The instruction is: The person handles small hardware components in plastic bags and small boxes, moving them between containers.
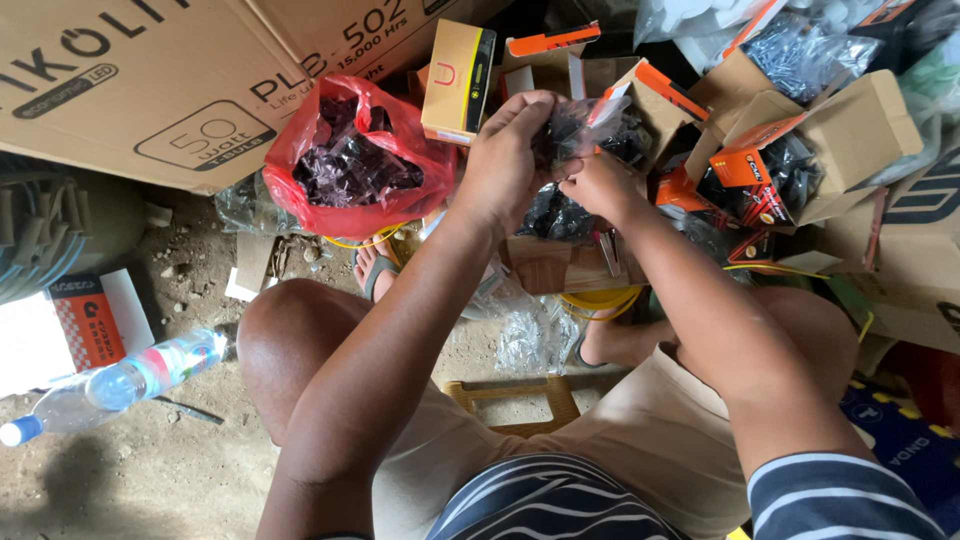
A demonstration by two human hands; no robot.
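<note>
Here: left hand [505, 150] and right hand [598, 185] both clamped on clear bag [585, 125] of dark parts; bag's long axis tilted, up-right.

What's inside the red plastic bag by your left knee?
The red plastic bag lies open, holding a pile of small dark pieces. Only the top layer shows; what lies deeper is covered, and what they are is unclear.

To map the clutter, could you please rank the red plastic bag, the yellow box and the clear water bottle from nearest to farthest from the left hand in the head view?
1. Yellow box, just above-left of the left hand.
2. Red plastic bag, further left.
3. Clear water bottle, far lower left on the ground.
</note>
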